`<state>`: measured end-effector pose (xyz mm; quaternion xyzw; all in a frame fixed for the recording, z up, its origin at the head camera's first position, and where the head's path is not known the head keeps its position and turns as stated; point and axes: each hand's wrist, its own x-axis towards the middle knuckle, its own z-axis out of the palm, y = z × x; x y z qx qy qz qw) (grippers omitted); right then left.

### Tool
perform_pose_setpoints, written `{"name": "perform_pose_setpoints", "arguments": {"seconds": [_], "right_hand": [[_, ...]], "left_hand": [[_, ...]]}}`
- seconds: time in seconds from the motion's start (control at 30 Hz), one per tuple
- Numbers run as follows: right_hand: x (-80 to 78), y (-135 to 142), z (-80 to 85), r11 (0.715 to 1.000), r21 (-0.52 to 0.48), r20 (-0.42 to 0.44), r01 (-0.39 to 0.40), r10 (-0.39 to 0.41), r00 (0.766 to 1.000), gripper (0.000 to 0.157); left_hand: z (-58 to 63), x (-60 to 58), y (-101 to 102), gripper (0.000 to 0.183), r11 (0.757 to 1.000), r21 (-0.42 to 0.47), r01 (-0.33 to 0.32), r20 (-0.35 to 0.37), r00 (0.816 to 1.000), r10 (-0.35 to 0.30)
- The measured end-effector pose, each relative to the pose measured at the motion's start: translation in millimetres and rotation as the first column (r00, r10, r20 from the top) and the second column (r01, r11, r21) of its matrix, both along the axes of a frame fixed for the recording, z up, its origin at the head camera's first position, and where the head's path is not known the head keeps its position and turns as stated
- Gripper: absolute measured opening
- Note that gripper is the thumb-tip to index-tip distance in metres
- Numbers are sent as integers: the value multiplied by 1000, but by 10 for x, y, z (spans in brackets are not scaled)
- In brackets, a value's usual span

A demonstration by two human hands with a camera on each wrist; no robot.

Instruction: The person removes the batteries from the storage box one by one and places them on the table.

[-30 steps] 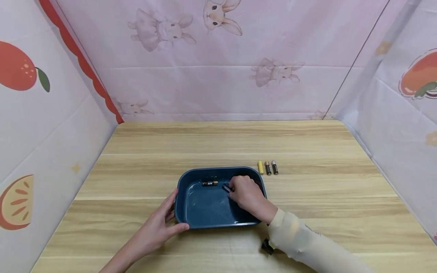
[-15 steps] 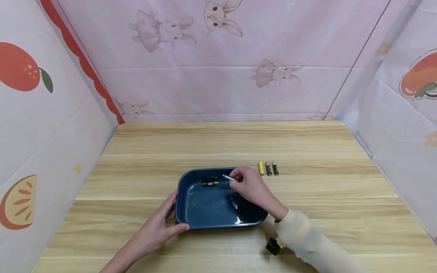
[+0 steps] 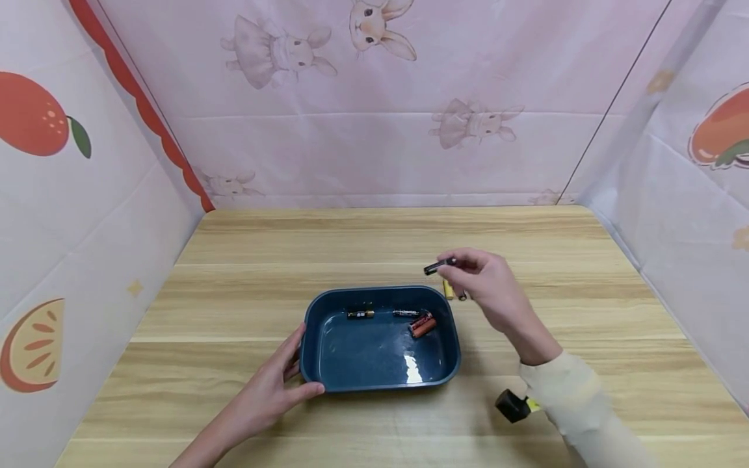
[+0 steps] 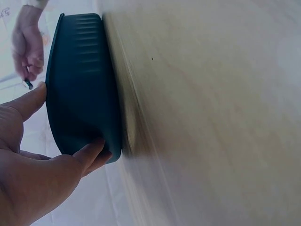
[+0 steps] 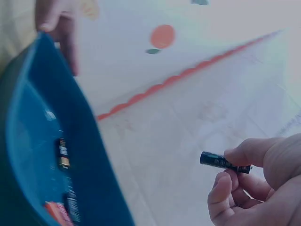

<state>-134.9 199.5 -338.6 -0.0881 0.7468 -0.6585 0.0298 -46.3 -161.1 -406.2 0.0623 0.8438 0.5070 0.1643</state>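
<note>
My right hand (image 3: 488,283) pinches a black battery (image 3: 439,266) between thumb and fingertips, in the air beyond the right back corner of a dark blue plastic tray (image 3: 380,388). The right wrist view shows that same battery (image 5: 221,161) standing clear of the tray. My left hand (image 3: 269,393) grips the tray's left near corner, thumb at the near rim and fingers along the left wall. Inside the tray lie a black battery with a copper end (image 3: 360,314), a dark battery (image 3: 406,313) and two reddish batteries (image 3: 422,325). On the table, a yellow battery (image 3: 448,290) sits below my right fingers.
Another battery (image 3: 463,296) beside the yellow one is mostly hidden by my right hand. A black wrist device (image 3: 513,405) hangs at the right sleeve. Printed cloth walls (image 3: 374,162) border the wooden table (image 3: 263,260) at back and sides.
My right hand has lifted a battery out of the tray and carried it right and back, over the tray's edge. Batteries it covered now show. The left hand stays put.
</note>
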Motion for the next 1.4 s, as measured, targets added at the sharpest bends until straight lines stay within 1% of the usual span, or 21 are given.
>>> {"name": "perform_pose_setpoints", "arguments": {"seconds": [0.1,0.23,0.33,0.43,0.57,0.67,0.77,0.87,0.97,1.07,1.17,1.3,1.4], "right_hand": [[-23,151,65,997,-72,-20,-5,3,1000,25],[-52,351,122,989,-145,-73,-31,21,997,24],[-65,496,141,987,-159,-103,-20,3,995,21],[-82,622,132,992,-119,-121,36,-51,991,19],[-126,751,92,994,-14,-123,106,-107,987,31],[-174,827,24,990,70,-120,123,-114,986,41],[-241,889,-98,984,135,-111,112,-97,989,46],[-306,928,-244,980,173,-66,93,-82,994,48],[-359,942,-383,978,184,14,103,-107,994,51],[-408,947,-502,970,204,98,128,-151,984,51],[-451,951,-603,960,243,163,137,-179,970,45],[-489,954,-712,945,307,209,115,-184,960,39],[-505,943,-778,933,344,223,105,-190,956,36]], "left_hand": [[-3,-3,-1,104,1000,1,1,3,1000,-1],[-5,-5,0,104,1000,2,2,4,1000,-2],[-6,-5,0,104,1000,4,2,3,1000,-2],[-9,-5,-2,104,1000,5,4,1,1000,-4],[-17,-7,-1,104,1000,3,-1,4,1000,1],[-24,-12,12,104,1000,-6,-10,13,1000,10],[-29,-15,26,105,1000,-8,-19,22,1000,19],[-29,-16,31,104,1000,-11,-19,21,1000,19],[-23,-14,31,104,1000,-17,-17,17,1000,17],[-20,-13,29,104,1000,-16,-13,14,1000,13],[-24,-12,26,104,1000,-5,-10,14,1000,10],[-28,-10,20,104,1000,11,-13,21,1000,13],[-27,-10,18,104,1000,16,-16,24,1000,16]]}}
